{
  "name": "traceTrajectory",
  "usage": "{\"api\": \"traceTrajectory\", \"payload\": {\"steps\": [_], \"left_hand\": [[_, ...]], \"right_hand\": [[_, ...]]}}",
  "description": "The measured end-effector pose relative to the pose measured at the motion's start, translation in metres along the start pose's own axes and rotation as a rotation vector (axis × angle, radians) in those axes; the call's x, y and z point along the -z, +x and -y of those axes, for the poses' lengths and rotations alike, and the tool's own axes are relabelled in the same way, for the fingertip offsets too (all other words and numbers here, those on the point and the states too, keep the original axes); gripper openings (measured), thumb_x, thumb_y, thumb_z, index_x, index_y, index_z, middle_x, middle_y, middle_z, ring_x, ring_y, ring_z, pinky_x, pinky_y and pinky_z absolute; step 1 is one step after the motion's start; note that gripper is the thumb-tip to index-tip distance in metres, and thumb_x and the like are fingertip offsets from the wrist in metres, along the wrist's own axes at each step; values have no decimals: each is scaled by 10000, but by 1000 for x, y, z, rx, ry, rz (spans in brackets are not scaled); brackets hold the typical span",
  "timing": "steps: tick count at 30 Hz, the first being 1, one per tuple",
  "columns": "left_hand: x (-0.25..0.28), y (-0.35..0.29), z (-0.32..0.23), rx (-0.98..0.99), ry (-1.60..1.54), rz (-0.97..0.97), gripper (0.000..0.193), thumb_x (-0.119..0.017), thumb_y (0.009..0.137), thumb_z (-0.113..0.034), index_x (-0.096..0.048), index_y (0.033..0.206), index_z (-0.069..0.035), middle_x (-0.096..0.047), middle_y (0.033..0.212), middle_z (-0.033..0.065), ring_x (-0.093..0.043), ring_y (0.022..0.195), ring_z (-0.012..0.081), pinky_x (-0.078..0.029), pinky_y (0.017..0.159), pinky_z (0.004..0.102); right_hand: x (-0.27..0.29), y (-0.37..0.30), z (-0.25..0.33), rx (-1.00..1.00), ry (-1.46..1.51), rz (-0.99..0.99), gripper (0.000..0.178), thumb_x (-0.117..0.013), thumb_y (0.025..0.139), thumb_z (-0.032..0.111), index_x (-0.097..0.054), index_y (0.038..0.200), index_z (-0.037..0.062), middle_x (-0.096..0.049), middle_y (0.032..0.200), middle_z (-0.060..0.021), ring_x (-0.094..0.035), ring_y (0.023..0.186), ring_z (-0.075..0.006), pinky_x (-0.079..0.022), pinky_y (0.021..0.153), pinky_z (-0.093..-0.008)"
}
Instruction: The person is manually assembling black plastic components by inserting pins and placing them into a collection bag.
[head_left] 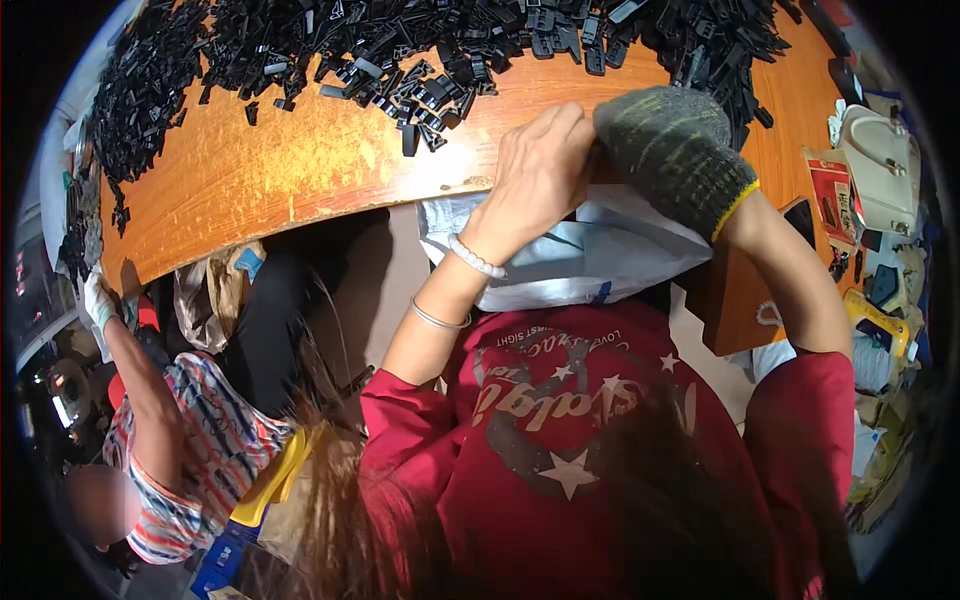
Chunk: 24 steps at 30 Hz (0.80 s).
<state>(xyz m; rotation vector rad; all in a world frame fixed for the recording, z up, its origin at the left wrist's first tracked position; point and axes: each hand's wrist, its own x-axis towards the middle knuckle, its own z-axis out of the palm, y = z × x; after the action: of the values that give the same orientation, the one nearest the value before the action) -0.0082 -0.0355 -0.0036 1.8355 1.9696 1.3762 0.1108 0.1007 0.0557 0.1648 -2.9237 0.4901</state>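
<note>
Wooden table (300,170) carried black pieces (435,95). Left hand (545,155) and gloved right hand (670,135) were near the pale bag (600,262), stretching left to right; whether their grip pinched, I could not tell.

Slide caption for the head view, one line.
Bare left hand and gloved right hand close together near a whitish bag at a wooden table, black parts heaped beyond.
</note>
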Motion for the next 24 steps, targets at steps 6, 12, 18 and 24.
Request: {"api": "traceTrajectory", "payload": {"steps": [6, 12, 18, 24], "left_hand": [[21, -10, -1, 160, -70, -7, 187, -650, 817, -111, -587, 958, -5, -576, 826, 121, -600, 705, 264, -483, 612, 353], [23, -23, -9, 588, -1315, 41, 254, -542, 946, -119, -577, 1092, 86, -651, 965, 220, -689, 809, 284, -587, 671, 288], [12, -20, -27, 715, -1394, -39, 210, -586, 911, -63, -588, 1055, 90, -661, 853, 173, -697, 752, 276, -600, 662, 286], [13, -4, -44, 720, -860, -4, 193, -655, 856, -19, -575, 990, 95, -659, 732, 112, -675, 650, 161, -564, 579, 237]], "right_hand": [[-11, -38, -3, -57, 31, -290, 272, -674, 798, 145, -650, 1057, 66, -666, 960, -100, -645, 834, -266, -519, 717, -333], [-17, -52, 26, -529, 871, -336, 264, -646, 837, 24, -648, 1101, 42, -677, 979, -107, -651, 857, -177, -529, 748, -289], [-19, -55, 31, -530, 1037, -313, 289, -633, 849, 23, -627, 1137, 37, -672, 945, -108, -638, 876, -165, -521, 760, -290], [-41, -68, 23, -439, 634, -335, 282, -657, 844, 95, -630, 1119, 39, -670, 939, -119, -645, 845, -200, -518, 743, -324]]}}
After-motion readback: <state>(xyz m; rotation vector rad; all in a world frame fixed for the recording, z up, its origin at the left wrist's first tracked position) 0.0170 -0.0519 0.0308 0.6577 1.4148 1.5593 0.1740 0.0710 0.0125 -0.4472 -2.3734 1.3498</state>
